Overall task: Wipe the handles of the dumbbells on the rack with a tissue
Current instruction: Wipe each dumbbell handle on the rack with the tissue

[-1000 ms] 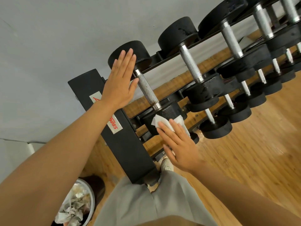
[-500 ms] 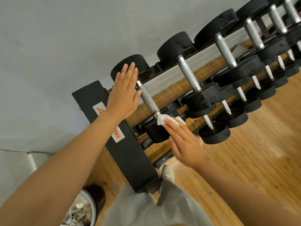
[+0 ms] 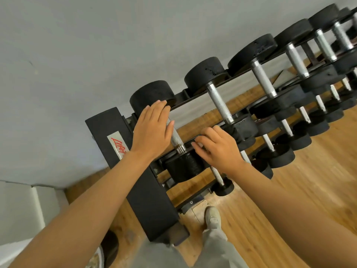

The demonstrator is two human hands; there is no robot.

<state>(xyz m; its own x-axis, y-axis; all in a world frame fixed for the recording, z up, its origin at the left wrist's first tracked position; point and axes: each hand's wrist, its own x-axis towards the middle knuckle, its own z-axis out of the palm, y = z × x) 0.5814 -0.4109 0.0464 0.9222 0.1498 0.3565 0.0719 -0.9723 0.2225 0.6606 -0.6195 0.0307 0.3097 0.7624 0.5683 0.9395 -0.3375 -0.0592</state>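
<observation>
Head: handle beside left fingers

Gym or weights room. A black tiered rack against a grey wall carries rows of black dumbbells with metal handles. Wooden plank floor underneath.

wall: plain pale grey, fills upper left | floor: warm wooden boards, glossy, soft even light | white ledge: low, at lower left against the wall | bin: rim cut by bottom edge, crumpled paper inside | no window in view
</observation>
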